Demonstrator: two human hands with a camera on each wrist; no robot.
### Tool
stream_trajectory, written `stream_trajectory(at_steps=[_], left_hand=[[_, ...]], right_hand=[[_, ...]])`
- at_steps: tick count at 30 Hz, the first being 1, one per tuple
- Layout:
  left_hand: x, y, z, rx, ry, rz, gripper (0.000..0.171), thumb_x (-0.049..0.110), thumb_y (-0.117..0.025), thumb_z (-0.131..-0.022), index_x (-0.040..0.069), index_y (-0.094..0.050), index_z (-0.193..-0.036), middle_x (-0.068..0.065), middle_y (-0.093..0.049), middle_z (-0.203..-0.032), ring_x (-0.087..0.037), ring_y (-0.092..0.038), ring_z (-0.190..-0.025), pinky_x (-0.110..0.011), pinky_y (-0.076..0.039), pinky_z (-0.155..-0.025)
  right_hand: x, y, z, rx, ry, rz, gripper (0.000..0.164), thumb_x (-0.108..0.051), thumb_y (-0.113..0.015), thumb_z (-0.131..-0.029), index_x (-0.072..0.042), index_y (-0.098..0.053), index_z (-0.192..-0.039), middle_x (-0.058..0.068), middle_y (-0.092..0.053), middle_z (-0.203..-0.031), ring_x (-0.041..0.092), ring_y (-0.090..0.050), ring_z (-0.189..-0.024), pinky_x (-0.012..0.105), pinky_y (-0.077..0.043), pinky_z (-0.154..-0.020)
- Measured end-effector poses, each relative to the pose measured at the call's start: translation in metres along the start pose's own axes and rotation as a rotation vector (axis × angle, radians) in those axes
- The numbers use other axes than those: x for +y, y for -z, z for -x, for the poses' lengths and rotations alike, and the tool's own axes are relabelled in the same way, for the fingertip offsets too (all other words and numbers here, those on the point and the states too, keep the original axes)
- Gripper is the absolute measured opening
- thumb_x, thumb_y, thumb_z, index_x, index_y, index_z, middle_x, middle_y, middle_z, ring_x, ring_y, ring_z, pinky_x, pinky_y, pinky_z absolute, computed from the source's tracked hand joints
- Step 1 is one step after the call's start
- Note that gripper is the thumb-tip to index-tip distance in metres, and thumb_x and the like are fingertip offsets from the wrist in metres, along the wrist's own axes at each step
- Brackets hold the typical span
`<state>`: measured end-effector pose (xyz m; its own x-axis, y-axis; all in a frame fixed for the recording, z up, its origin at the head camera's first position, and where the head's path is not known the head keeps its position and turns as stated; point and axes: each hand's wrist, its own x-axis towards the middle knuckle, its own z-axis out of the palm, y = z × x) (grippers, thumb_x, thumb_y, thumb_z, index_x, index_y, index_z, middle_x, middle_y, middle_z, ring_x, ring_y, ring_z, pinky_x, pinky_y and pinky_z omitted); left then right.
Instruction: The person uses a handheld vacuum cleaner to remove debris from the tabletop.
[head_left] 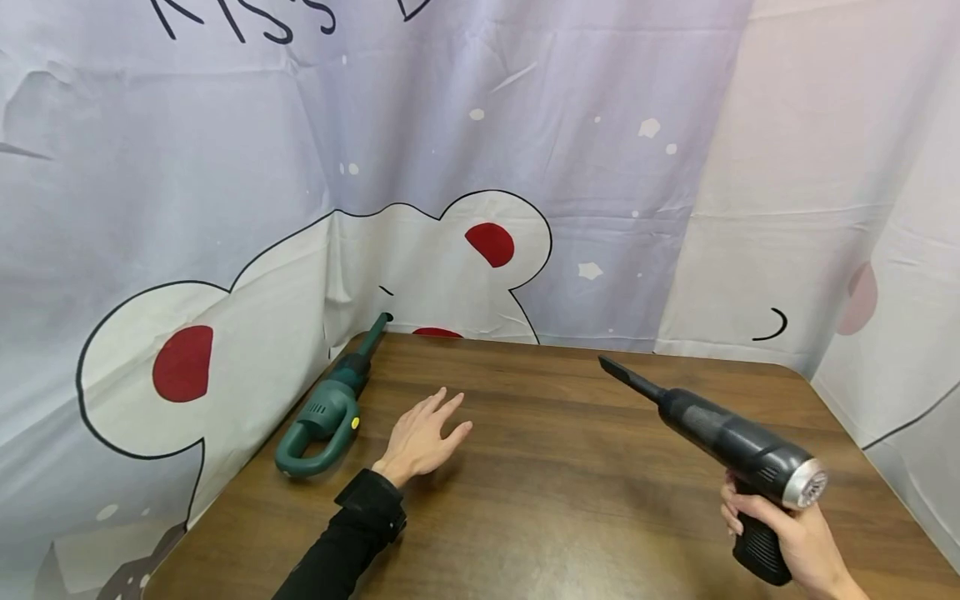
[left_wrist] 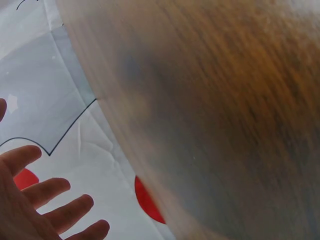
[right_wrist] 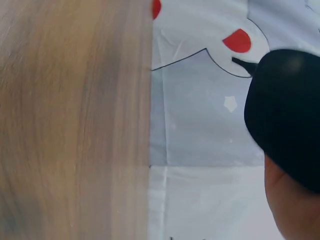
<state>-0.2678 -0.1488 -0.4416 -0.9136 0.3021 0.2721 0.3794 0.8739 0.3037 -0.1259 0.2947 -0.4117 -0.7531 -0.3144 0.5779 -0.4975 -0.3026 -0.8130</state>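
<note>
A black handheld vacuum cleaner (head_left: 738,437) with a narrow nozzle and a silver rear cap is held up by my right hand (head_left: 798,533), whose fingers wrap its grip. Its nozzle points to the far left, above the table. In the right wrist view the dark vacuum body (right_wrist: 287,110) hides most of that hand. My left hand (head_left: 420,437) is over the table with fingers spread, holding nothing; the left wrist view shows its fingers (left_wrist: 65,212) apart. Left of it lies a green handheld blower-like tool (head_left: 322,417) with a loop handle, a yellow button and a long nozzle.
The brown wooden table (head_left: 525,500) has rounded far corners. A printed cloth curtain (head_left: 600,167) hangs behind it and along the left side. A thin dark cord (head_left: 911,421) runs across the white cloth at the right.
</note>
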Motion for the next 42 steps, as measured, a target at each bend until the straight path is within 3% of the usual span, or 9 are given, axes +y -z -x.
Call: stream_trajectory(at_steps=[3, 6, 9, 11, 14, 22, 32, 42], left_hand=[[0.0, -0.001, -0.001, 0.006, -0.004, 0.005, 0.062, 0.06, -0.04, -0.095, 0.025, -0.043, -0.146, -0.009, -0.034, -0.151, -0.032, -0.035, -0.134, -0.054, -0.03, -0.103], [0.0, -0.001, -0.002, 0.013, -0.01, 0.003, 0.061, 0.06, -0.039, -0.095, 0.025, -0.044, -0.145, -0.009, -0.035, -0.15, -0.032, -0.036, -0.133, -0.054, -0.03, -0.103], [0.001, -0.002, -0.002, 0.019, -0.014, 0.011, 0.061, 0.059, -0.039, -0.096, 0.024, -0.044, -0.145, -0.01, -0.035, -0.15, -0.032, -0.037, -0.133, -0.054, -0.031, -0.103], [0.0, -0.003, -0.002, 0.023, -0.015, 0.017, 0.06, 0.058, -0.039, -0.096, 0.024, -0.045, -0.145, -0.01, -0.036, -0.15, -0.032, -0.037, -0.133, -0.054, -0.031, -0.103], [0.0, -0.004, 0.0, 0.032, -0.015, 0.026, 0.059, 0.057, -0.04, -0.096, 0.022, -0.047, -0.144, -0.011, -0.037, -0.149, -0.032, -0.039, -0.131, -0.053, -0.031, -0.103], [-0.001, -0.009, 0.001, 0.055, -0.035, 0.012, 0.056, 0.054, -0.041, -0.097, 0.021, -0.048, -0.143, -0.011, -0.04, -0.147, -0.033, -0.042, -0.129, -0.053, -0.032, -0.102], [0.0, -0.011, 0.006, 0.044, -0.033, 0.007, 0.055, 0.053, -0.041, -0.098, 0.022, -0.047, -0.143, -0.012, -0.04, -0.147, -0.033, -0.042, -0.129, -0.053, -0.031, -0.103], [0.0, -0.01, 0.003, 0.045, -0.047, 0.016, 0.053, 0.049, -0.043, -0.098, 0.02, -0.048, -0.143, -0.013, -0.041, -0.146, -0.033, -0.043, -0.129, -0.054, -0.032, -0.102]], right_hand=[[-0.004, -0.006, -0.001, 0.087, -0.044, 0.291, 0.027, 0.027, -0.04, -0.085, 0.005, -0.051, -0.097, 0.013, -0.053, -0.071, 0.029, -0.047, -0.054, 0.038, -0.041, -0.049], [-0.006, -0.011, 0.001, 0.216, -0.159, 0.65, 0.017, 0.011, -0.059, -0.086, 0.004, -0.055, -0.1, 0.0, -0.059, -0.073, 0.015, -0.053, -0.057, 0.028, -0.044, -0.052], [-0.005, -0.013, 0.004, 0.27, -0.255, 0.93, 0.038, -0.003, -0.073, -0.082, 0.002, -0.055, -0.115, -0.007, -0.062, -0.092, 0.003, -0.056, -0.076, 0.022, -0.045, -0.06], [-0.004, -0.013, 0.006, 0.255, -0.279, 1.056, 0.047, -0.011, -0.076, -0.081, -0.004, -0.053, -0.122, -0.007, -0.062, -0.098, 0.0, -0.054, -0.083, 0.021, -0.044, -0.063], [-0.002, -0.012, 0.007, 0.219, -0.28, 1.163, 0.046, -0.019, -0.078, -0.08, -0.014, -0.054, -0.119, -0.002, -0.063, -0.096, 0.003, -0.055, -0.081, 0.027, -0.044, -0.061], [0.001, -0.007, 0.007, 0.196, -0.384, 1.32, 0.039, -0.035, -0.078, -0.079, -0.022, -0.056, -0.109, -0.006, -0.064, -0.089, 0.009, -0.057, -0.076, 0.039, -0.042, -0.058], [0.007, 0.016, 0.017, 0.145, -0.333, 1.437, 0.039, -0.034, -0.078, -0.078, -0.023, -0.056, -0.109, -0.01, -0.063, -0.091, 0.001, -0.054, -0.072, 0.038, -0.042, -0.057], [0.008, 0.054, 0.026, 0.085, -0.435, 1.496, 0.047, -0.027, -0.081, -0.071, -0.021, -0.056, -0.109, -0.008, -0.062, -0.09, 0.011, -0.057, -0.074, 0.041, -0.042, -0.055]])
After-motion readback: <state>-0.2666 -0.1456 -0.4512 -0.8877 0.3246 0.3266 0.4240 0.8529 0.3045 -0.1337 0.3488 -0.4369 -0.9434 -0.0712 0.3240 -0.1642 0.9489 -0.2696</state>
